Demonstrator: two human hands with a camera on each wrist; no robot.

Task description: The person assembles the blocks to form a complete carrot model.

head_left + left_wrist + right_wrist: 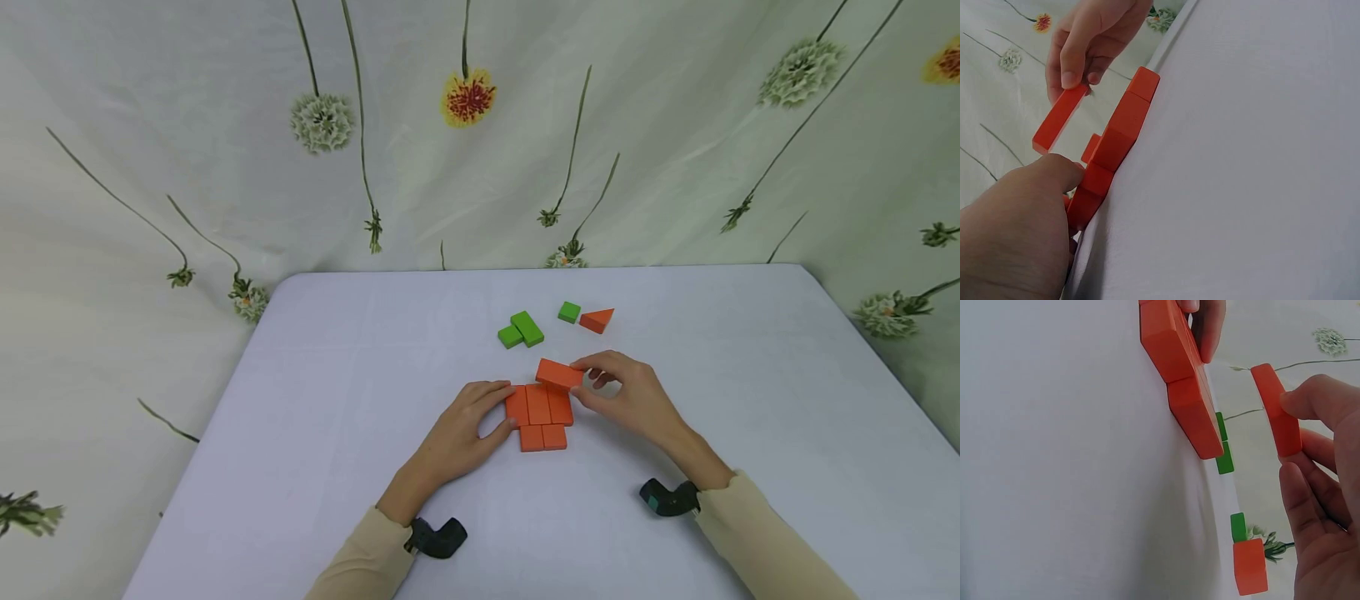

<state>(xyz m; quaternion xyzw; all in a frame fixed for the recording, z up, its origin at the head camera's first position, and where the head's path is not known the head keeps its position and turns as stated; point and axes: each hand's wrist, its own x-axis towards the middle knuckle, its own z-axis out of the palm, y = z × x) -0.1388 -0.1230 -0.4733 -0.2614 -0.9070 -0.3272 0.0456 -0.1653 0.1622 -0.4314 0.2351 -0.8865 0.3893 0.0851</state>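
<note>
The right hand [628, 393] pinches a smooth, oblong orange bar [558, 373]; to its left, the left hand [467, 423] grips flat-faced, rectangular orange blocks [538, 406] on pale cloth [322, 433].

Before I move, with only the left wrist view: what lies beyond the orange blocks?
Observer: The head view shows three green blocks beyond the orange group, two side by side and one apart.
Operator: Anything near the lone one?
Observer: Yes, an orange triangular block, just to its right.
Operator: How is the orange group laid out from above?
Observer: Five pieces show in it: three in the far row, two in the near row.
</note>
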